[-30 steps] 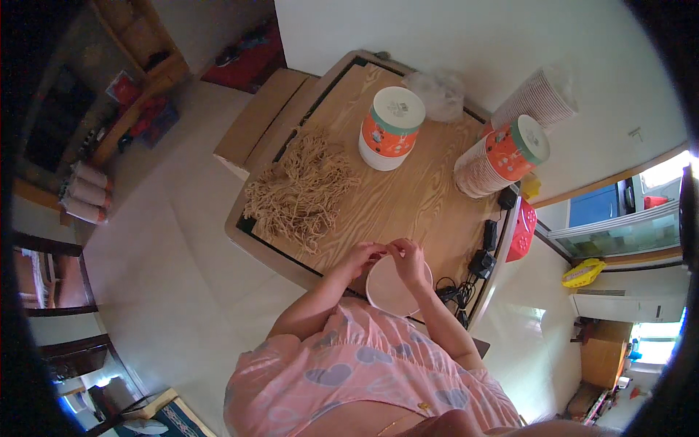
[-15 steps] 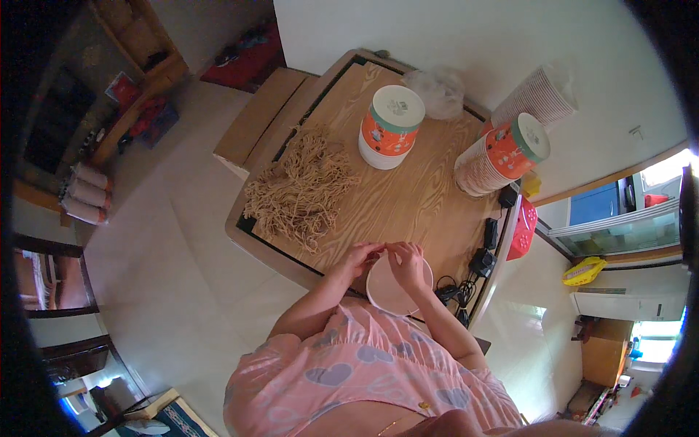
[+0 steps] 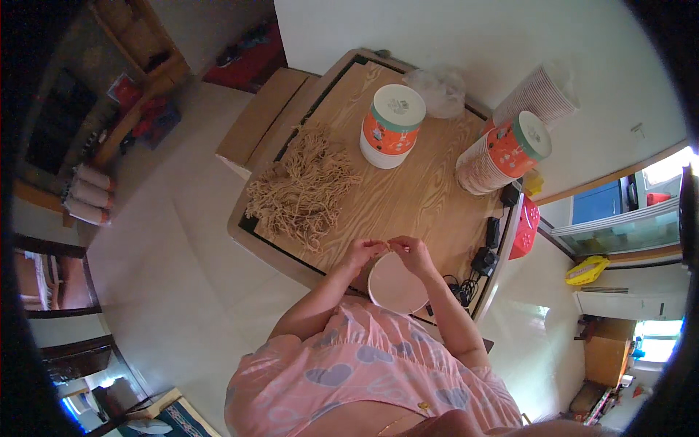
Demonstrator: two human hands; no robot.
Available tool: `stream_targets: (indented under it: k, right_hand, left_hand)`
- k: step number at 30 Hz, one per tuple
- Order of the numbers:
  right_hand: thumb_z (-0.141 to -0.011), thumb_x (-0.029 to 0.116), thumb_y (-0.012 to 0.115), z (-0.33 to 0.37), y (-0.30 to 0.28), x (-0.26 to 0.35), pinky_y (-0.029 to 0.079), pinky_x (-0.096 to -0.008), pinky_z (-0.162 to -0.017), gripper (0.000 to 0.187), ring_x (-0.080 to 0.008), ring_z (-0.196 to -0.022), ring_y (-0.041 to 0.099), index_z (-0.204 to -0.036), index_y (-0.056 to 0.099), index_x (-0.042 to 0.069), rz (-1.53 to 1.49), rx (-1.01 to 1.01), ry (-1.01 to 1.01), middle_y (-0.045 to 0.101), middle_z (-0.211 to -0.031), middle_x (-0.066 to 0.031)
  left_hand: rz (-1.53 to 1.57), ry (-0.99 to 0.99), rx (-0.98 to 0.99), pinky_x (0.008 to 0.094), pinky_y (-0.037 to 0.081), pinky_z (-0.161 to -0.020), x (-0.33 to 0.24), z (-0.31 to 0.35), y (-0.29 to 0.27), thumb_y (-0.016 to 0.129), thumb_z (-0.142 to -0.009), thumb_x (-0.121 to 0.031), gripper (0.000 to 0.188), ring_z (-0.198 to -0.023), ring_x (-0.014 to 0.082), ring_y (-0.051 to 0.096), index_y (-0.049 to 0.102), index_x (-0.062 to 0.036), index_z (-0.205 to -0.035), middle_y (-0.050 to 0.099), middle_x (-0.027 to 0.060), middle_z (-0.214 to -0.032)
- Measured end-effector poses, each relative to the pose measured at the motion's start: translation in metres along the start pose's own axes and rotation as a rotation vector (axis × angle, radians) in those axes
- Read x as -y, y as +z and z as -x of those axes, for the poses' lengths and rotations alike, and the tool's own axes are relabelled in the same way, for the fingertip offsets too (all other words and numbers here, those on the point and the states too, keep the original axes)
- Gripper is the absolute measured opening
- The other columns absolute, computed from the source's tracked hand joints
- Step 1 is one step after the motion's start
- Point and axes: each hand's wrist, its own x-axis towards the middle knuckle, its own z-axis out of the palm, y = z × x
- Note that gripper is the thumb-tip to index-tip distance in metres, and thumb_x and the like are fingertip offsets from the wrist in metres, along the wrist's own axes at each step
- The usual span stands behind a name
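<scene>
1. The wood-grain table point(image 3: 419, 207) is standing close to a white wall point(image 3: 408, 33).
2. A crumpled clear plastic bag point(image 3: 441, 95) is lying by the table's back edge.
3. Black power adapters point(image 3: 483, 261) are resting along the right side, with black cables point(image 3: 464, 293) bunching near them.
4. A cardboard box point(image 3: 261, 116) is sitting beside the left edge.
5. A red plastic object point(image 3: 526, 230) is showing just beyond the right edge.
6. A yellow object point(image 3: 587, 270) is lying farther right.

Daylight from 2 windows point(image 3: 657, 341) at right, blown out; glare on floor point(image 3: 535, 315). Left side dim, grainy. Table point(image 3: 419, 197) moderately lit, soft shadows. Fisheye bends edges, corners black. Detail between left hand point(image 3: 360, 253) and right hand point(image 3: 412, 255) unclear.
</scene>
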Motion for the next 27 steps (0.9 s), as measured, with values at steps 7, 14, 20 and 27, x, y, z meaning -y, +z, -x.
stream_targets:
  k: [7, 14, 20, 27]
  right_hand:
    - [-0.077, 0.015, 0.06, -0.006, -0.001, 0.017, 0.047, -0.028, -0.067, 0.014, -0.0148, -0.071, 0.06, -0.084, 0.064, 0.004, 0.049, 0.057, 0.023, 0.064, -0.076, -0.0068]
    - [-0.073, 0.016, 0.062, -0.006, 0.002, 0.016, 0.047, -0.0288, -0.065, 0.014, -0.0168, -0.067, 0.059, -0.081, 0.064, 0.005, 0.1, 0.002, 0.037, 0.063, -0.073, -0.0078]
    - [-0.074, 0.017, 0.061, -0.006, 0.005, 0.009, 0.047, -0.0294, -0.065, 0.014, -0.0171, -0.068, 0.06, -0.081, 0.063, 0.004, 0.077, -0.017, 0.037, 0.063, -0.072, -0.0083]
    - [-0.075, 0.016, 0.061, -0.006, 0.004, 0.016, 0.047, -0.03, -0.062, 0.014, -0.0183, -0.066, 0.059, -0.081, 0.062, 0.004, 0.138, -0.013, 0.073, 0.063, -0.072, -0.0097]
  left_hand:
    - [-0.067, 0.077, -0.014, 0.0214, 0.043, -0.064, -0.002, 0.004, 0.0, 0.064, -0.076, -0.013, 0.021, -0.072, 0.0088, 0.055, 0.062, -0.0011, -0.093, 0.062, 0.0027, -0.083]
    - [0.016, 0.041, -0.032, 0.0233, 0.046, -0.068, -0.008, 0.006, 0.001, 0.059, -0.081, -0.014, 0.02, -0.077, 0.0113, 0.058, 0.061, 0.0004, -0.095, 0.063, 0.0053, -0.086]
    - [-0.234, 0.276, -0.072, 0.024, 0.046, -0.065, -0.007, 0.011, 0.003, 0.061, -0.08, -0.016, 0.02, -0.073, 0.0111, 0.058, 0.062, -0.0011, -0.093, 0.064, 0.0046, -0.084]
    - [-0.483, 0.376, -0.14, 0.0249, 0.046, -0.063, -0.015, 0.018, 0.008, 0.064, -0.076, -0.016, 0.02, -0.069, 0.0103, 0.058, 0.064, -0.0023, -0.089, 0.064, 0.0065, -0.079]
